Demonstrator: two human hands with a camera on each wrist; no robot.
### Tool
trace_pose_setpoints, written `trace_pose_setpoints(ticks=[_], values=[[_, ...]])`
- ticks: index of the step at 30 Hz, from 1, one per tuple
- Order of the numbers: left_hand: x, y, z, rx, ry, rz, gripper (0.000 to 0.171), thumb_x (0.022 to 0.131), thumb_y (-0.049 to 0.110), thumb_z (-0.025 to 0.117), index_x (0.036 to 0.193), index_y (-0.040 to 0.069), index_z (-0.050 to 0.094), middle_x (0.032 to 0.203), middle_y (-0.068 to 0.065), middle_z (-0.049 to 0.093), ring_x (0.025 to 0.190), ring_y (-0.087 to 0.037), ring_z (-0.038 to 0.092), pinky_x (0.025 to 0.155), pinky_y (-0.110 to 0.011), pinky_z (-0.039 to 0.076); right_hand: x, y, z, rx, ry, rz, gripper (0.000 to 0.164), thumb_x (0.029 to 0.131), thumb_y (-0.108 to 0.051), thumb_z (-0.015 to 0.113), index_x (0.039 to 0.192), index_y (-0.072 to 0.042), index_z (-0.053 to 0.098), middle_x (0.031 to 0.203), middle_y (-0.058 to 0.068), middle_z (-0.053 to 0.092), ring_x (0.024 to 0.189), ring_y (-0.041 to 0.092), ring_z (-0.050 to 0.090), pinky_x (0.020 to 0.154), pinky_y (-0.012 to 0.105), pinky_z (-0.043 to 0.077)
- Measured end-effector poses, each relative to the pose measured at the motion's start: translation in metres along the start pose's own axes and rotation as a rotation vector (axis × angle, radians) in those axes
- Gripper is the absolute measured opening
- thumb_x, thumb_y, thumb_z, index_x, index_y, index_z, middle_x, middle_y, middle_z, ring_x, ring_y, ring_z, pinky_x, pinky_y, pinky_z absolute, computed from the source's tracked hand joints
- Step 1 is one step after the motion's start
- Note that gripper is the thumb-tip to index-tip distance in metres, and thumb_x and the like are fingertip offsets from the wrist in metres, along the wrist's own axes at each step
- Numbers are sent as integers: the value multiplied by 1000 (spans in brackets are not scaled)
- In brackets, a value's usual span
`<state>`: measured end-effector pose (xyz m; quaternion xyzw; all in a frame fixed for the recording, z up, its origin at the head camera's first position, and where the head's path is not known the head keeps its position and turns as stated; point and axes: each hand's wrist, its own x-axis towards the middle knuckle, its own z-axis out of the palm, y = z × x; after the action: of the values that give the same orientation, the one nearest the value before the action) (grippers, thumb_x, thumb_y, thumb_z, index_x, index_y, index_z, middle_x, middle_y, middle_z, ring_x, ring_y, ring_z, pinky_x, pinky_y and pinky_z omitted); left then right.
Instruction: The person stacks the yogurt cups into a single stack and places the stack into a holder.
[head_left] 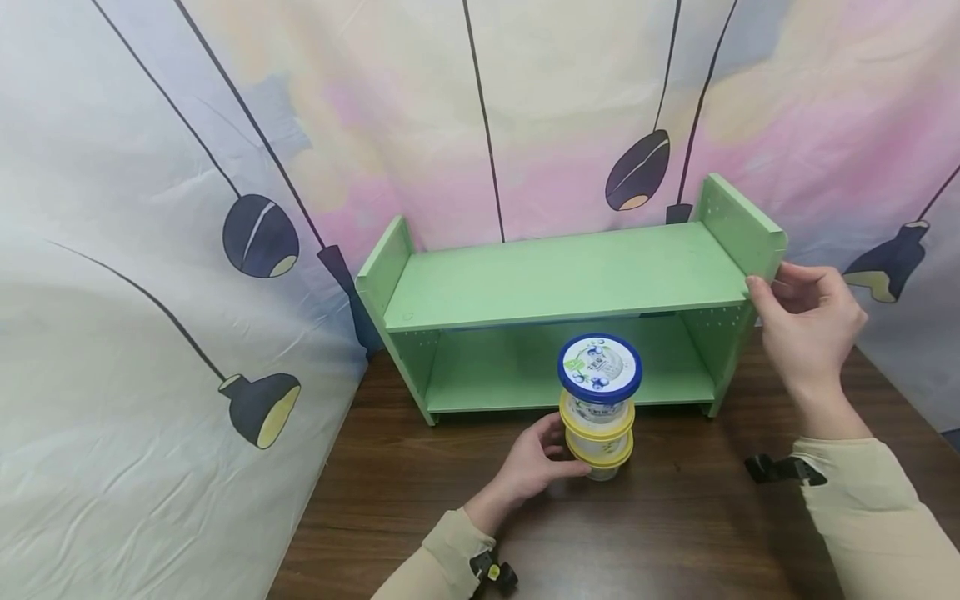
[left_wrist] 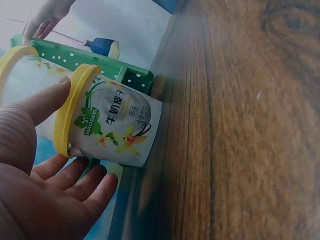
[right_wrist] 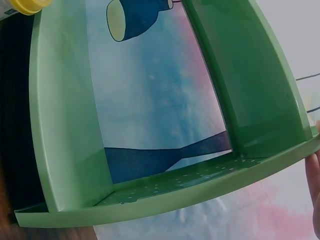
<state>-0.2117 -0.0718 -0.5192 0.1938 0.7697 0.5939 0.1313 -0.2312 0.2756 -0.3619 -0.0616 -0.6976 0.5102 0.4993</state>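
Observation:
Three lidded tubs stand stacked on the table in front of a small green shelf (head_left: 540, 275). The top tub (head_left: 600, 367) has a blue lid printed with blueberries; the middle tub (head_left: 579, 410) and the bottom tub (left_wrist: 117, 120) have yellow lids. My left hand (head_left: 532, 462) is at the stack's left side, its straight thumb against the lower yellow lid and its fingers loosely spread beside the bottom tub. My right hand (head_left: 813, 325) pinches the front edge of the shelf's right side panel (right_wrist: 165, 202), thumb in front and fingers outside.
The shelf has two green boards between its side panels and stands on the dark wooden table (head_left: 420, 500). A cloth backdrop (head_left: 525, 108) printed with hanging lamps rises directly behind and to the left.

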Motion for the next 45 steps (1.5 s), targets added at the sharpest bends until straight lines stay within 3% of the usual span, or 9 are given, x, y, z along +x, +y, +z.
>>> trace_pose_setpoints(ticks=[12, 27, 35, 45], values=[[5, 4, 7, 25, -8, 19, 80, 82, 15, 96, 150, 28, 57, 140, 13, 64, 133, -11, 58, 110, -37, 49, 2, 7, 0, 8, -6, 6, 29, 89, -2, 84, 116, 4, 76, 94, -26, 70, 82, -8, 69, 77, 10, 52], [10, -1, 6, -22, -12, 15, 87, 79, 12, 97, 153, 24, 53, 144, 13, 63, 138, -10, 55, 113, -36, 45, 2, 8, 1, 13, -15, 27, 30, 89, -3, 84, 117, 3, 75, 100, -21, 72, 88, -5, 71, 81, 12, 55], [14, 0, 7, -52, -65, 54, 83, 79, 8, 96, 150, 27, 57, 143, 13, 65, 135, -9, 58, 115, -32, 44, 3, 10, 0, 30, -12, 25, 30, 89, -2, 84, 117, 3, 75, 100, -20, 72, 89, -3, 72, 81, 12, 55], [14, 1, 7, -31, -46, 50, 81, 77, 8, 98, 146, 27, 61, 140, 14, 67, 134, -9, 59, 115, -33, 44, 1, 3, 1, 9, -17, 21, 29, 90, -3, 83, 117, 4, 75, 100, -23, 71, 90, -5, 71, 81, 12, 55]])
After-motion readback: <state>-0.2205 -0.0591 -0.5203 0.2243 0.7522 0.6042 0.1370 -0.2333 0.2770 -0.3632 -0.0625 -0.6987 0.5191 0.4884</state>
